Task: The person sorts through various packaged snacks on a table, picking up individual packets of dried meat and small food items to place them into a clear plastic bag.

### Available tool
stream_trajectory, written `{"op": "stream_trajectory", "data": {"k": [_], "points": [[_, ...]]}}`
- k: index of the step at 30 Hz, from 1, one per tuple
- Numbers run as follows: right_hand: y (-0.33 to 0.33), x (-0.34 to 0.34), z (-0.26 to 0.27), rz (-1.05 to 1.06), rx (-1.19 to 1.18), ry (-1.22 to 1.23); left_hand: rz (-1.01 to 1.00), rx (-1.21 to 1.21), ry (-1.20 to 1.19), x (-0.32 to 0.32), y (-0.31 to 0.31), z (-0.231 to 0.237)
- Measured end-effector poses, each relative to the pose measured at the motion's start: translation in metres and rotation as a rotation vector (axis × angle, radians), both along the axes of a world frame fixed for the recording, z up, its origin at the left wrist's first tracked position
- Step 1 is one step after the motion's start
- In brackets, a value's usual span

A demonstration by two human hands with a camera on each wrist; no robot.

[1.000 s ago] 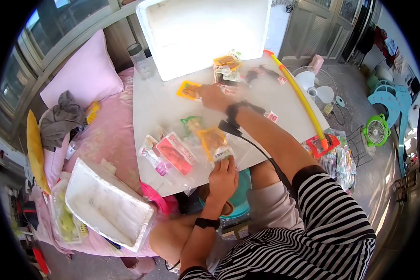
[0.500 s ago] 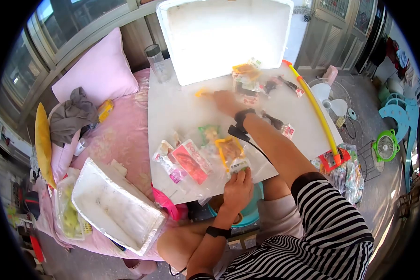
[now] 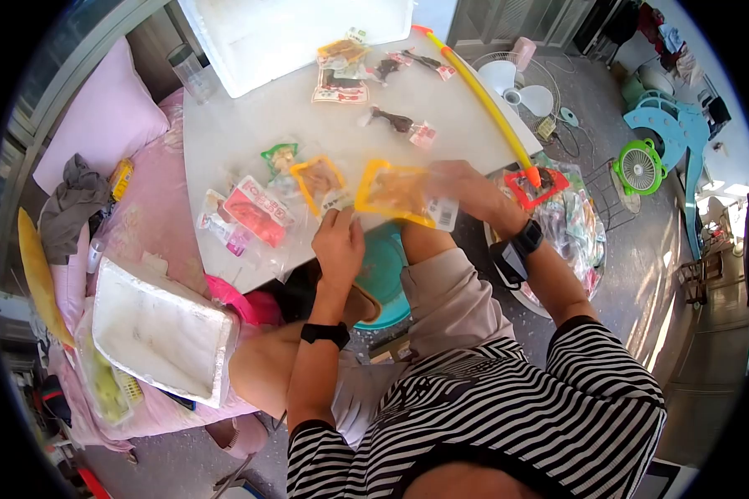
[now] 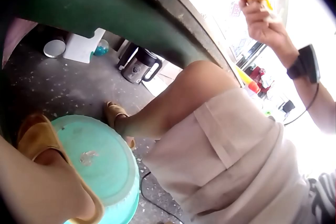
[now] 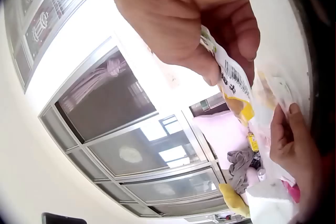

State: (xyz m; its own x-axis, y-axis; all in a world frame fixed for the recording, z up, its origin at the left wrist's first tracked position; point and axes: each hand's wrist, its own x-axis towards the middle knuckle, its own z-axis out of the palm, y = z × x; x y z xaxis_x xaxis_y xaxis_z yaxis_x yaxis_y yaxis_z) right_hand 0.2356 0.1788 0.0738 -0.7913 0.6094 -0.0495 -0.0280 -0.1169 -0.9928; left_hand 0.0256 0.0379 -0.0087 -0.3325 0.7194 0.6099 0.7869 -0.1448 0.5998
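The head view looks from above, steeply down, on the table (image 3: 254, 116) and the left hand (image 3: 339, 247); the left wrist view looks from low, upward across the shorts (image 4: 226, 150); the right wrist view, tilted, faces the windows (image 5: 142, 155). All share the right hand (image 3: 470, 195), which is nearest in the last

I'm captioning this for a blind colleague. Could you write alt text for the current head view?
At a pale table, the right hand holds a yellow-edged packet and the left hand pinches a second packet. More packets lie across the tabletop, with a white foam box at the far end.
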Motion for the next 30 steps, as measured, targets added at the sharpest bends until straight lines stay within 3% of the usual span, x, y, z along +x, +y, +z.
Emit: {"op": "stream_trajectory", "data": {"k": [2, 6, 16, 19, 23, 30], "points": [[-0.022, 0.019, -0.014, 0.041, 0.265, 0.038, -0.003, 0.051, -0.018, 0.001, 0.000, 0.002], [-0.045, 0.025, -0.023, -0.018, 0.080, -0.066, 0.025, 0.102, 0.026, 0.002, -0.004, 0.013], [-0.040, -0.042, -0.060, -0.229, 0.101, 0.025, -0.006, 0.115, 0.129, 0.016, -0.009, 0.023], [-0.040, -0.068, -0.042, -0.138, -0.024, -0.148, 0.029, 0.143, 0.133, 0.013, -0.008, 0.019], [-0.044, -0.086, -0.043, -0.028, -0.131, 0.073, 0.068, 0.095, 0.037, 0.003, -0.010, 0.015], [-0.044, -0.065, -0.036, 0.045, -0.118, -0.083, 0.082, 0.133, 0.115, 0.004, -0.010, 0.028]]}}
